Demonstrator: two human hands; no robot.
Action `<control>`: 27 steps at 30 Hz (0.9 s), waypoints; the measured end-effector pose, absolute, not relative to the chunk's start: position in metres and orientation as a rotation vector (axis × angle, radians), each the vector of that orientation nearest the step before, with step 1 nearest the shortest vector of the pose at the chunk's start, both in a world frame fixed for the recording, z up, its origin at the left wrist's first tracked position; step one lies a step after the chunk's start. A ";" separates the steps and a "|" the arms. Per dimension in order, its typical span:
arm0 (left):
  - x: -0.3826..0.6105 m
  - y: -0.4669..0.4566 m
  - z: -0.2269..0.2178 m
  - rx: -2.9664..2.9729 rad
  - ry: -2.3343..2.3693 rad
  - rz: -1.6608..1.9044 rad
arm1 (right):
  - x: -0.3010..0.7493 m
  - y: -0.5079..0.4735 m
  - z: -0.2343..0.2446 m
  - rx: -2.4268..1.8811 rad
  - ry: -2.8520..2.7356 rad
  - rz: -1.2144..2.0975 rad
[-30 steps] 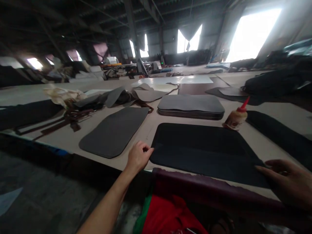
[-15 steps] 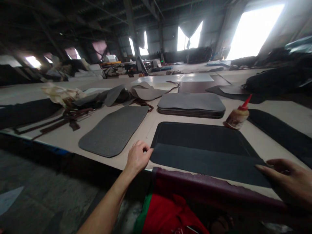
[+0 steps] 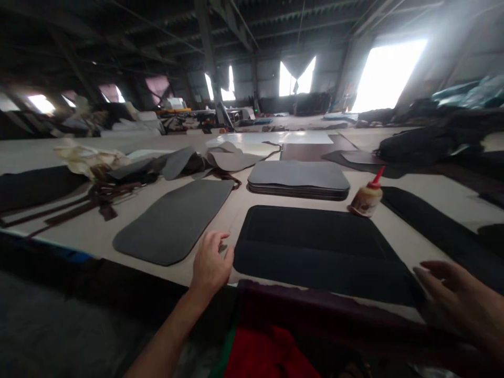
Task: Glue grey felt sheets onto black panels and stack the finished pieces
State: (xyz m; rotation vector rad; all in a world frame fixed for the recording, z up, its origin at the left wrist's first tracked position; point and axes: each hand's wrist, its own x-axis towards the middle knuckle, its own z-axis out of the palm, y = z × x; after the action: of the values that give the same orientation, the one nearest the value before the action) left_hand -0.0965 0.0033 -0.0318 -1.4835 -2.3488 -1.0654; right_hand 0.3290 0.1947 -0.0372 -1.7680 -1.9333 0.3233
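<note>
A black rounded leather-like panel (image 3: 311, 252) lies flat near the table's front edge. My left hand (image 3: 213, 262) is just off its left edge, thumb and fingers apart, with nothing in it. At the panel's right corner is my right hand (image 3: 459, 289), its fingers also apart and holding nothing that I can see. Left of my left hand lies a grey rounded panel (image 3: 175, 223). A stack of grey panels (image 3: 298, 179) stands behind the black one. To the right of the stack stands a glue bottle (image 3: 366, 199) with a red nozzle.
Another black piece (image 3: 429, 220) lies at the right. Curled grey scraps (image 3: 228, 157) and brown strips (image 3: 106, 202) lie at the back left, near a crumpled pale plastic bag (image 3: 88, 160). Dark maroon material (image 3: 315, 304) hangs over the front edge.
Both hands have let go of the black panel, and their fingers have spread. Its near part now lies flat. The view has shifted slightly, so the table things appear lower and further left.
</note>
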 end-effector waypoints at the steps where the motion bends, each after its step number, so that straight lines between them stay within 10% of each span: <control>1: -0.086 0.004 -0.027 -1.561 -2.288 -1.080 | 0.320 0.185 -0.035 -1.747 -1.936 0.376; 9: 0.017 0.038 -0.023 -2.544 -1.933 -0.644 | 0.208 0.119 -0.052 -0.832 -2.719 0.068; 27: -0.120 -0.013 -0.058 -2.186 -1.768 -0.575 | 0.342 0.162 -0.101 -1.477 -2.386 -0.204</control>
State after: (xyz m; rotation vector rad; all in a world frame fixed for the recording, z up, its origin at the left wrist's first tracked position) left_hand -0.1205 -0.0129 -0.0583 -2.1863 -1.7675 -0.5752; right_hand 0.3418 0.1622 -0.1014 -1.4769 -2.3857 -0.2043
